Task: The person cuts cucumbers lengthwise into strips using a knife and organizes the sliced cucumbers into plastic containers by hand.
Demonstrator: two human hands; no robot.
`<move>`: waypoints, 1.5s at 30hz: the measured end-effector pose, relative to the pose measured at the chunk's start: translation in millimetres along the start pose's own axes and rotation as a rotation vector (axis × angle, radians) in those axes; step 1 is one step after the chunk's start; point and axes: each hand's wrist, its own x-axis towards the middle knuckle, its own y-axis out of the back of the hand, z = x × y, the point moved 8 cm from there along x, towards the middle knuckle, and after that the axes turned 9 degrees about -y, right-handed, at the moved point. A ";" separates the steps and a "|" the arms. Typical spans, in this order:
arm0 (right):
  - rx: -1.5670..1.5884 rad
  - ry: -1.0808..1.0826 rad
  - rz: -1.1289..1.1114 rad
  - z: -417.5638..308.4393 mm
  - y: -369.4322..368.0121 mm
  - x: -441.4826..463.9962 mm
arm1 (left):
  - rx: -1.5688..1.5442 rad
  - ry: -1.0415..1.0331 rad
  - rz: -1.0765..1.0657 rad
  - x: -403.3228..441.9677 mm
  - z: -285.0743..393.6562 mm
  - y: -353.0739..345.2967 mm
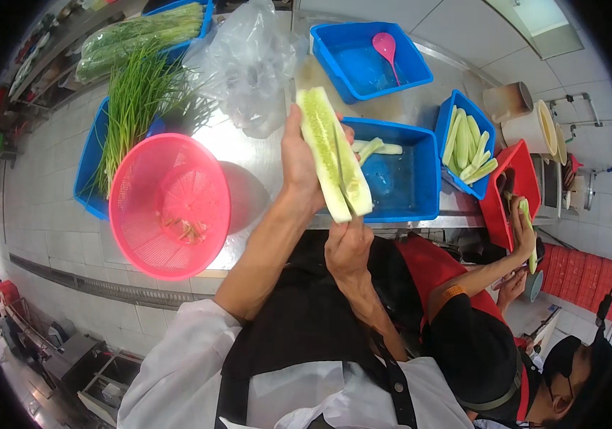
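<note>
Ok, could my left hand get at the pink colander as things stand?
Probably not to grip it yet: your left hand is holding the split cucumber. Otherwise the way looks free, since nothing seems to stand between it and the pink colander to its left.

Five blue tubs [420, 182], one red tub [493, 214], one pink colander [130, 214], one pink spoon [384, 47], one bunch of chives [130, 107] and one plastic-wrapped bundle of greens [134, 46] show. Two people [291, 322] each hold one cucumber length [319, 143]. The cucumber strips [467, 139] overlap too much to count.
</note>
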 end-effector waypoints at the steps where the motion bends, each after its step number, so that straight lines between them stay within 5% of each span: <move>1: -0.038 0.015 -0.029 6.7 -6.2 -3.9 | 0.028 -0.025 0.043 -1.3 -1.3 1.4; 8: -0.102 0.117 0.008 -12.5 -6.1 7.6 | 0.034 -0.011 0.193 -12.3 -12.7 8.7; 17: 0.372 -0.098 0.076 6.1 -3.3 13.3 | 0.028 -0.030 0.164 -22.5 -9.6 -0.9; 19: 0.058 -0.046 -0.012 0.2 -1.4 11.1 | -0.027 -0.016 0.087 -18.9 -4.2 -7.4; 23: -0.035 0.117 -0.020 -15.2 -1.5 7.7 | -0.048 -0.110 0.070 -6.0 13.1 -0.6; 24: -0.035 0.119 -0.020 -15.3 -3.2 8.6 | 0.016 -0.130 -0.035 -4.0 15.6 -6.6; 34: -0.046 0.138 0.060 -13.2 -3.2 10.4 | 0.057 -0.042 0.195 -13.5 -5.7 7.6; 45: -0.031 0.102 0.014 -10.5 -3.3 12.7 | 0.035 -0.008 0.129 -12.2 -18.2 9.6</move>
